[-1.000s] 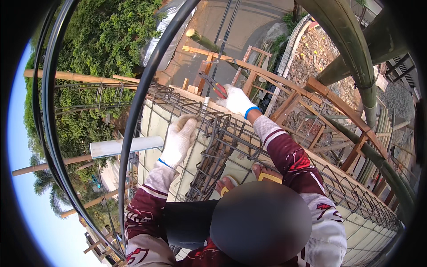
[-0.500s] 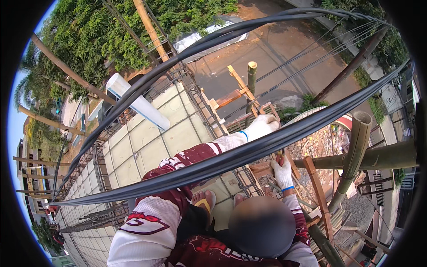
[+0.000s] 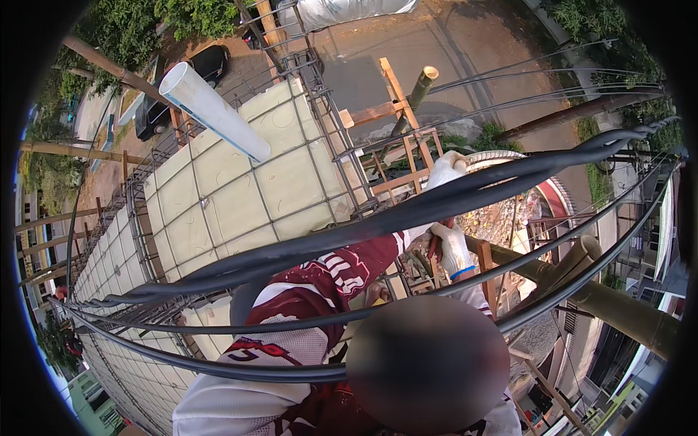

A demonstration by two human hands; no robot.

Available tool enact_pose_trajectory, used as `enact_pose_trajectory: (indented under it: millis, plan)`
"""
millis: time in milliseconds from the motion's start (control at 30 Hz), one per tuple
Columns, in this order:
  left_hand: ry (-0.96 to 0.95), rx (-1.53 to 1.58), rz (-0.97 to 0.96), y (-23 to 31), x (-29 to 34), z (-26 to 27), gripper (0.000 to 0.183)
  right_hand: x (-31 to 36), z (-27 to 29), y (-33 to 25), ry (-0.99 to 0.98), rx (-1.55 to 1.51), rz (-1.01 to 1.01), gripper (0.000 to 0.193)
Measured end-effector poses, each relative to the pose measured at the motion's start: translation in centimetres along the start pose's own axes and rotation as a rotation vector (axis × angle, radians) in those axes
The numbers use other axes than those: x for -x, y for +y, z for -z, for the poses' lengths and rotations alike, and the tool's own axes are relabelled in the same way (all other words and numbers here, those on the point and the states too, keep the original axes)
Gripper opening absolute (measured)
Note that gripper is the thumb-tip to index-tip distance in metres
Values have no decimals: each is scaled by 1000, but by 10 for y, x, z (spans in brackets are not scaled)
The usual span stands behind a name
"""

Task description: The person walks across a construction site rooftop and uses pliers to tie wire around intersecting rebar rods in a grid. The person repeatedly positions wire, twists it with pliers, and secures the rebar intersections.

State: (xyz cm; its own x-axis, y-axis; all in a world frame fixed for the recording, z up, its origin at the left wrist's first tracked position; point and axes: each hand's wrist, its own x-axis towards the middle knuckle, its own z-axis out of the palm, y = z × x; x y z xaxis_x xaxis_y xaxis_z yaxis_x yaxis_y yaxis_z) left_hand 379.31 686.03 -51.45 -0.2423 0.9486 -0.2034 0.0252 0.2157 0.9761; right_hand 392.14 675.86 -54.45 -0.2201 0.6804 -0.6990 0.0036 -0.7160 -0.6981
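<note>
Head view: two white-gloved hands are seen right of centre. The left hand is reached out past the thick twisted black cable, its wrist covered by that cable. Fingers look curled; whether anything is gripped cannot be told, nor whether the cable is touched. The right hand is placed nearer the body, below the same cable, with a blue cuff edge shown at its wrist. Red-handled pliers are held in it, fingers closed round the handles; the tool's far end is hidden.

The left arm is covered by a maroon and white sleeve, crossed by the cable. More black cables are strung across below. Part of the torso is blocked by a blurred dark round shape.

To the left, cream panels are overlaid with a steel bar grid. A white pipe is seen tilted above the panels. Beyond the left hand, a wooden frame is crossed by a bamboo pole. A thick bamboo trunk is seen at right, well apart from the hands.
</note>
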Motion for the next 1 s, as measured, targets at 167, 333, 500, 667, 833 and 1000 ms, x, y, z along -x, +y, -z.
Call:
enact_pose_trajectory:
  millis: [167, 333, 500, 667, 833, 1000]
  plan:
    - [79, 4, 151, 6, 37, 22, 26, 37, -35, -21, -1, -470, -165, 17]
    - [197, 119, 402, 33, 93, 48, 25, 96, -59, -33, -169, -676, -367, 18]
    - [538, 375, 527, 94, 160, 85, 18, 181, -80, -57, -67, -660, -613, 11]
    - [92, -660, 272, 136, 271, 171, 21, 246, -85, -89, -45, -379, -747, 8]
    - [560, 648, 1163, 154, 342, 184, 20, 302, -104, -117, -123, 3, -865, 12]
    - [580, 692, 1275, 233, 408, 226, 23, 389, -142, -147, -195, 320, -800, 10]
